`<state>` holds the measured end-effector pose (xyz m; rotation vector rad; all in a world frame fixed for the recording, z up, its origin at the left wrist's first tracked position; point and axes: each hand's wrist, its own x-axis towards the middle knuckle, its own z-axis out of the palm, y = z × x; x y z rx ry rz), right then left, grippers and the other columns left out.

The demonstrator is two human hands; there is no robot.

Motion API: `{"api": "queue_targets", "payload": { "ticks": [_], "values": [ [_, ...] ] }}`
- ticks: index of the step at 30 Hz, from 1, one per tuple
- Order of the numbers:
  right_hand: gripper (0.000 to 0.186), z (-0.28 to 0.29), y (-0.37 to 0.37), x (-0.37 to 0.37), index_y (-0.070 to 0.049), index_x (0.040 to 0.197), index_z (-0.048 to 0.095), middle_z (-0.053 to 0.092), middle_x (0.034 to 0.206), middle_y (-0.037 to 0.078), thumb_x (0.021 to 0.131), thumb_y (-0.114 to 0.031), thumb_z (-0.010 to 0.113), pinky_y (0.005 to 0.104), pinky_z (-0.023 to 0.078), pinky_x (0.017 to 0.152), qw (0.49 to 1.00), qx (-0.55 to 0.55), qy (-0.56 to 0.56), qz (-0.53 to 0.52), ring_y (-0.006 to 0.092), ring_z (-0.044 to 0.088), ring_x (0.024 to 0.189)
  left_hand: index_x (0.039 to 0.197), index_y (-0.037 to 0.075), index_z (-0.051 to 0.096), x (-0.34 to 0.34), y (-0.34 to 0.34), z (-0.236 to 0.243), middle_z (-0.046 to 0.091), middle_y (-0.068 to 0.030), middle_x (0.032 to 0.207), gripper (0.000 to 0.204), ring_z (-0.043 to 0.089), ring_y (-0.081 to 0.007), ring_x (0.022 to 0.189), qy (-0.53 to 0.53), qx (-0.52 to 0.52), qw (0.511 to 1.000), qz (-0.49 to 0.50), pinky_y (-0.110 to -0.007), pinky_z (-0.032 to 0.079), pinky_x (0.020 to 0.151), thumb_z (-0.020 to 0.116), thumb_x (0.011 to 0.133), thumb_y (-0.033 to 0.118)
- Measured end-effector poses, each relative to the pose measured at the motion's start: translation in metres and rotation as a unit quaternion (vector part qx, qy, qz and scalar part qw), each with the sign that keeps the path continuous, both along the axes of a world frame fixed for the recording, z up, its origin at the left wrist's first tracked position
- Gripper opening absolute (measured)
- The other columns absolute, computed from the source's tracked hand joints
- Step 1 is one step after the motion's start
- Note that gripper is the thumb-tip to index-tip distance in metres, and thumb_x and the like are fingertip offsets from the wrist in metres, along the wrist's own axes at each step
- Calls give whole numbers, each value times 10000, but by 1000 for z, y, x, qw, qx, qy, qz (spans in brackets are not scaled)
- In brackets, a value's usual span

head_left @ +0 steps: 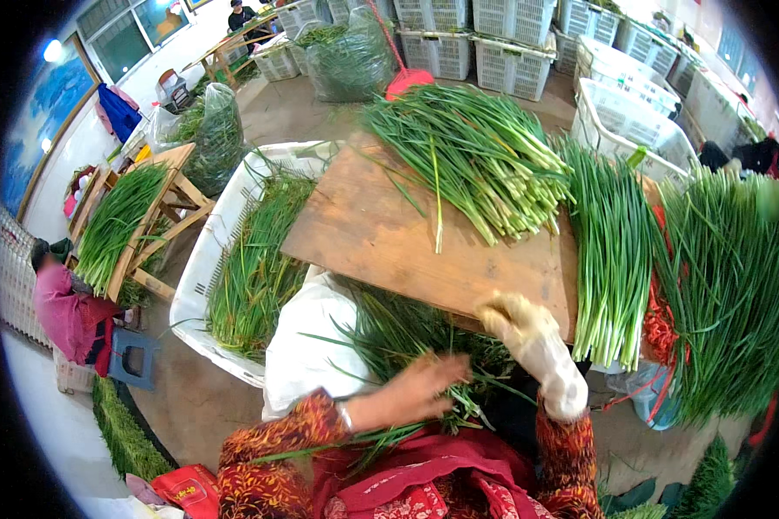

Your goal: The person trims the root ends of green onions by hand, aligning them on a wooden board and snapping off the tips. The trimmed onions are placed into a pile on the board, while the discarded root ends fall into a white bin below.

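My bare left hand point(414, 394) is over my lap, its fingers stretched out and blurred by motion. Loose green stalks point(381, 333), looking like garlic chives, lie beneath and around it. My right hand point(528, 333), in a cream-white glove, is at the near edge of a brown wooden board point(363, 221). Its fingers are loosely bent and no stalk shows in them. A large pile of garlic chives point(476, 164) lies across the far side of the board, pale ends toward the right. At the board's right end lies a neat bundle of chives point(614, 259).
Left of the board stands a white crate point(190, 294) with loose greens. More chives point(727, 285) and red ties point(660, 320) are at the right. Stacked crates point(511, 65) and filled plastic bags point(350, 60) line the back. Another person point(65, 303) sits left by a blue stool point(134, 359).
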<state>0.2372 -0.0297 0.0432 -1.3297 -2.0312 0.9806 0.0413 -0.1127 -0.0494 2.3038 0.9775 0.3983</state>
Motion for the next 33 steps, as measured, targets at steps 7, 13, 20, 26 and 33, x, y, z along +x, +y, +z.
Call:
{"api": "queue_targets", "payload": {
  "ticks": [7,13,20,26,33],
  "values": [
    [276,-24,111,-90,-79,800,595,627,788,118,780,-354,602,361,481,571,953,130,-259,-91,266,614,691,1110,120,534,-20,16,25,577,-52,1064,285,546,-227,974,-120,-19,992,32,-381,387,895,548,841,214],
    [210,-70,38,-73,-107,805,599,612,755,95,731,-303,593,379,472,560,918,179,-157,317,279,600,656,995,36,592,-44,71,72,624,-85,950,171,605,-188,879,-342,44,910,231,-292,461,791,509,857,93],
    [280,-11,95,-54,-74,812,594,604,652,112,715,-329,654,400,464,519,923,262,-280,-23,285,594,592,1054,13,545,-31,121,41,574,-50,1029,201,551,-123,926,-419,-74,873,240,-246,432,828,486,876,85],
    [274,-39,125,-36,-57,788,621,615,678,126,765,-331,622,355,455,562,933,187,-294,-90,281,595,626,1114,20,504,-15,134,28,538,-54,1093,262,549,-124,937,-483,-201,822,224,-258,463,800,491,891,158],
    [345,-27,51,-59,-50,861,613,607,685,105,789,-387,609,315,439,596,995,-86,-3,-41,205,572,623,1109,41,497,-12,128,16,561,-41,1045,268,565,-115,867,-617,-364,655,241,-261,493,706,514,885,186]
  ]
}}
